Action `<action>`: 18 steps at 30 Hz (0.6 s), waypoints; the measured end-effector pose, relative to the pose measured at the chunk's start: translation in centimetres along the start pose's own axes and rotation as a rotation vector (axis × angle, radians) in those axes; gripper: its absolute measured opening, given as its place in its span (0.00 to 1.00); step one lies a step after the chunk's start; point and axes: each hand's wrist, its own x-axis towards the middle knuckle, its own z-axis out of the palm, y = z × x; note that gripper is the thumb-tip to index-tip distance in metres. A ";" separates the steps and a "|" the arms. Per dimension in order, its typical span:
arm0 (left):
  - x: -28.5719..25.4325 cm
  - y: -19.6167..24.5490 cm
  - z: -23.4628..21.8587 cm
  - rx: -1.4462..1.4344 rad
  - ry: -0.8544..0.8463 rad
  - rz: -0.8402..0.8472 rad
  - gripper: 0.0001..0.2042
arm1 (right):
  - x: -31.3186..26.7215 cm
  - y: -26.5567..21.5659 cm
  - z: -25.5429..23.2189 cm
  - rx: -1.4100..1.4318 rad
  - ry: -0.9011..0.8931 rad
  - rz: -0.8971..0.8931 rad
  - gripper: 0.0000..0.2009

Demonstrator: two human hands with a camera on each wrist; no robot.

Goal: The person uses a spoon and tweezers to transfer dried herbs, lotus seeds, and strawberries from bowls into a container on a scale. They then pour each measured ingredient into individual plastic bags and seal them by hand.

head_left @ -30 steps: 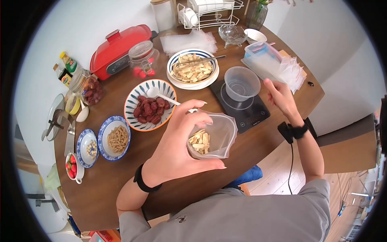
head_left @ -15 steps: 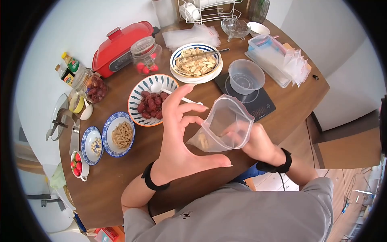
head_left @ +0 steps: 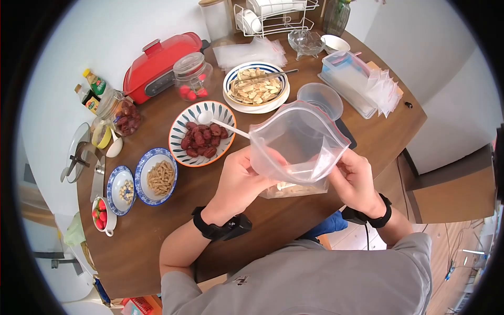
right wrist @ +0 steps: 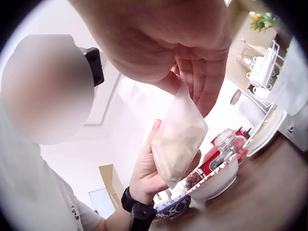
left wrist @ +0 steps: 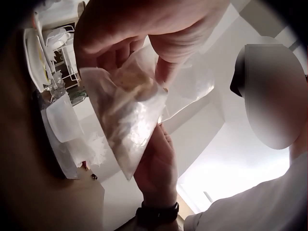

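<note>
A clear zip-top plastic bag (head_left: 289, 139) is held up over the front of the table, its mouth wide and facing upward. Pale dried slices (head_left: 294, 189) lie at its bottom. My left hand (head_left: 239, 181) grips the bag's left side between thumb and fingers. On the opposite side my right hand (head_left: 358, 184) pinches the bag near its edge. The left wrist view shows the bag (left wrist: 127, 120) from below, with light glaring on the plastic. Seen by the right wrist camera, the bag (right wrist: 178, 139) tapers downward with the slices gathered low.
Behind the bag stand a clear plastic tub (head_left: 320, 97) on a black scale (head_left: 344, 134) and a bowl of slices (head_left: 257, 86) with tongs across it. Left are a bowl of red dates (head_left: 176, 123) with a white spoon, and blue-patterned bowls (head_left: 142, 184). A bag-filled box (head_left: 349, 84) sits right.
My right hand came from beside the tub, reached behind the bag, and now pinches its right side. My left fingers, spread around the bag before, have closed in on it. The bag's mouth has widened.
</note>
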 end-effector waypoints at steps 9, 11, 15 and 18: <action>-0.8 -1.0 0.4 -0.022 -0.040 -0.033 0.10 | 3.3 -5.9 -1.7 -0.246 0.086 -0.504 0.23; -0.8 -1.2 1.4 0.028 -0.059 0.031 0.10 | 3.9 -6.7 -2.2 -0.561 -0.211 -0.576 0.16; -0.5 -1.3 2.3 0.026 -0.045 0.169 0.14 | 5.5 -7.8 -3.3 -0.425 -0.112 -0.622 0.10; -0.5 -1.1 1.0 0.169 -0.159 0.056 0.19 | 5.8 -9.7 -4.1 -0.379 -0.081 -0.482 0.10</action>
